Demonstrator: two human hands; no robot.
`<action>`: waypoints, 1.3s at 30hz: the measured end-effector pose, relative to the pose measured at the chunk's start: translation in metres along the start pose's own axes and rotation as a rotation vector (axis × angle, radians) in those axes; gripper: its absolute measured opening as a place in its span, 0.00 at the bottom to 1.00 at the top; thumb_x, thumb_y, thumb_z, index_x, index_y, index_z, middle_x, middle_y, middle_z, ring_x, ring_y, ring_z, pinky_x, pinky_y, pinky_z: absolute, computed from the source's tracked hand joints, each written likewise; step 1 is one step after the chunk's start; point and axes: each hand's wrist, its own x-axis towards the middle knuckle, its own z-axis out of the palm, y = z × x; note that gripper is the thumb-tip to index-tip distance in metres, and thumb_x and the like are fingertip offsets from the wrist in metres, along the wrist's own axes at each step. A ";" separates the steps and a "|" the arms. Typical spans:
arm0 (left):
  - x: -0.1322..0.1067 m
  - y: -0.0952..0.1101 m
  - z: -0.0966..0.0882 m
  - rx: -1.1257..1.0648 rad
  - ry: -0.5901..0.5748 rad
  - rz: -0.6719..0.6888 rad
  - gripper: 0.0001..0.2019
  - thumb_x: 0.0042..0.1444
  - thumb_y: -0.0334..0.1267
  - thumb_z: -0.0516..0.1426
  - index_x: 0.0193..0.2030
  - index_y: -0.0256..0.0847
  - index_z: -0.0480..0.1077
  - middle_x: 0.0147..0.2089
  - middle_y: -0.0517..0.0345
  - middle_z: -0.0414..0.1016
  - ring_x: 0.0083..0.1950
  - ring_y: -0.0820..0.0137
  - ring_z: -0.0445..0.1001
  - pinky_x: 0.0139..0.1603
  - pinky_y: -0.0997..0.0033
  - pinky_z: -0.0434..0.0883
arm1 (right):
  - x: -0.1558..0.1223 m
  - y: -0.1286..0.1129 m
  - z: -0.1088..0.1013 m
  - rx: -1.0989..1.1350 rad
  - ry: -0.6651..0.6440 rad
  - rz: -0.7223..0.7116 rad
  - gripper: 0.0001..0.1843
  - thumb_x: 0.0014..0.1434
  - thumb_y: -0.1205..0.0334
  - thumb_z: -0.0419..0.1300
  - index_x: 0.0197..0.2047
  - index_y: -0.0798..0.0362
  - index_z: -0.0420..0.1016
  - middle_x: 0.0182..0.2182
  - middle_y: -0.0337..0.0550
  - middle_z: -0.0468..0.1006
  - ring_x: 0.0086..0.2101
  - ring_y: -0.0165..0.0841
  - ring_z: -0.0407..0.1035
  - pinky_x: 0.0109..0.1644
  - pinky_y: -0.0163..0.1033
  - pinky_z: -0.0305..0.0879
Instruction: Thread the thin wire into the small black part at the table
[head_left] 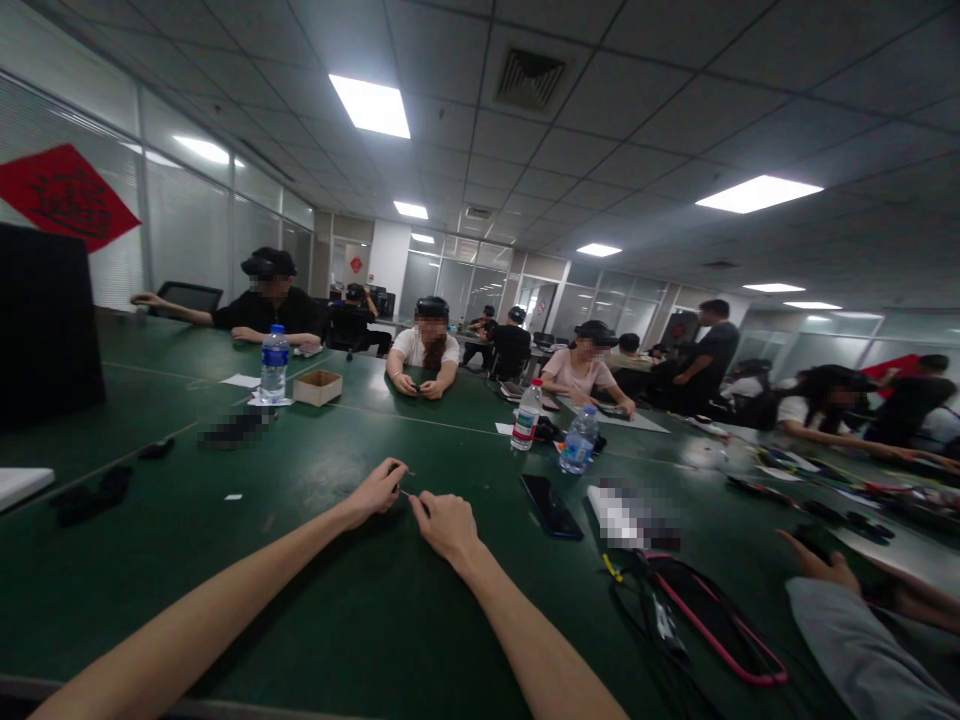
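Over the green table (322, 610), both forearms reach forward to the middle of the view. My left hand (381, 487) is closed in a pinch, with a thin light sliver at its fingertips. Close by on the right, my right hand (446, 525) is also closed, thumb and forefinger pressed together. A thin pale tip (405, 493) shows in the small gap between the hands; it is too small to name, and I cannot tell which hand holds it. A black phone (551, 506) lies to the right of my right hand.
An open cardboard box (318, 388) and a water bottle (274, 365) stand ahead on the left. Two more bottles, one red-labelled (527, 415) and one blue-labelled (579, 440), stand ahead right. Cables (664, 620) and a co-worker's grey sleeve (862, 640) are at right. People sit opposite.
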 end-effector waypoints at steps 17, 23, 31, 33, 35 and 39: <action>-0.001 -0.002 -0.002 0.021 -0.019 0.009 0.21 0.54 0.58 0.49 0.45 0.44 0.58 0.18 0.72 0.50 0.15 0.80 0.47 0.16 0.82 0.41 | -0.003 -0.004 -0.003 0.003 0.017 -0.006 0.30 0.67 0.43 0.35 0.39 0.48 0.75 0.34 0.44 0.79 0.32 0.33 0.73 0.36 0.34 0.62; -0.001 -0.002 -0.002 0.036 -0.023 0.003 0.21 0.55 0.58 0.48 0.45 0.45 0.58 0.18 0.73 0.49 0.15 0.80 0.46 0.16 0.82 0.42 | 0.000 -0.004 0.002 0.019 0.002 0.056 0.31 0.66 0.43 0.34 0.41 0.49 0.75 0.35 0.47 0.79 0.33 0.34 0.73 0.37 0.36 0.63; -0.003 -0.003 0.003 0.138 0.016 0.054 0.26 0.55 0.58 0.47 0.51 0.41 0.59 0.19 0.71 0.53 0.16 0.79 0.51 0.16 0.81 0.48 | 0.007 0.004 0.004 0.028 -0.018 0.155 0.31 0.66 0.43 0.34 0.41 0.49 0.75 0.36 0.48 0.78 0.35 0.36 0.73 0.37 0.38 0.63; -0.002 -0.003 0.003 0.130 0.032 0.034 0.26 0.55 0.59 0.47 0.51 0.41 0.59 0.19 0.72 0.52 0.15 0.79 0.50 0.16 0.81 0.46 | 0.004 0.003 0.003 0.021 -0.019 0.084 0.31 0.66 0.42 0.34 0.40 0.48 0.75 0.35 0.47 0.79 0.34 0.36 0.73 0.37 0.37 0.63; -0.001 -0.002 0.001 0.108 0.023 0.020 0.26 0.55 0.59 0.47 0.51 0.41 0.59 0.18 0.72 0.50 0.15 0.80 0.49 0.16 0.82 0.45 | 0.001 0.002 0.000 0.012 -0.020 0.040 0.31 0.66 0.42 0.35 0.39 0.48 0.75 0.34 0.45 0.79 0.35 0.36 0.73 0.38 0.37 0.63; -0.001 -0.001 -0.001 0.060 0.007 0.010 0.24 0.56 0.58 0.47 0.51 0.42 0.59 0.18 0.73 0.49 0.15 0.80 0.47 0.16 0.82 0.43 | -0.002 -0.002 -0.005 0.026 -0.021 0.019 0.31 0.66 0.42 0.35 0.39 0.48 0.75 0.35 0.44 0.79 0.35 0.34 0.73 0.39 0.35 0.62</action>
